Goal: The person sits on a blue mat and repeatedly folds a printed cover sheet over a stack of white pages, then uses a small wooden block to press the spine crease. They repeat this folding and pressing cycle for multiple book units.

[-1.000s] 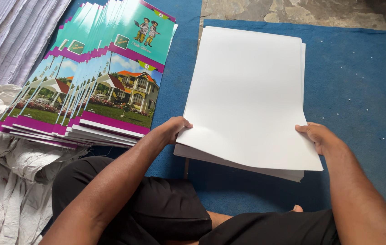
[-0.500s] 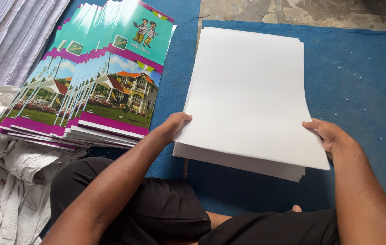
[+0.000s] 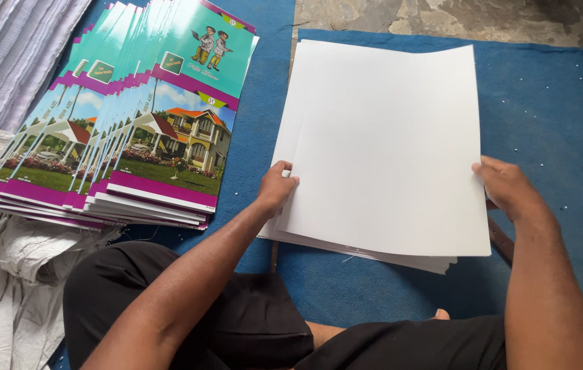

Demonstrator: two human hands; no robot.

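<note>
While the person sits cross-legged in black shorts on the blue carpeted floor, both hands hold the top white rectangular paper sheet of a stack of white paper sheets lying on that floor in front of the knees. At the sheet's left edge, the left hand has its grip closed on the paper: the thumb lies on the upper face and the fingers are tucked beneath. At the right edge, the right hand pinches the sheet likewise, its fingers curled over the margin; how far they reach under cannot be told. Seen from the head camera, the held sheet sits slightly skewed over the sheets below, whose edges show along the left side and the near side. A dark brown strip shows under the stack's near right corner, just beside the right wrist. Left of the stack, apart from it, lies a fanned pile of glossy printed covers, each teal and magenta with a picture of a house. White woven sacking lies crumpled at the near left, touching the pile, and pale striped cloth fills the far left corner. Bare stone floor shows beyond the carpet.
</note>
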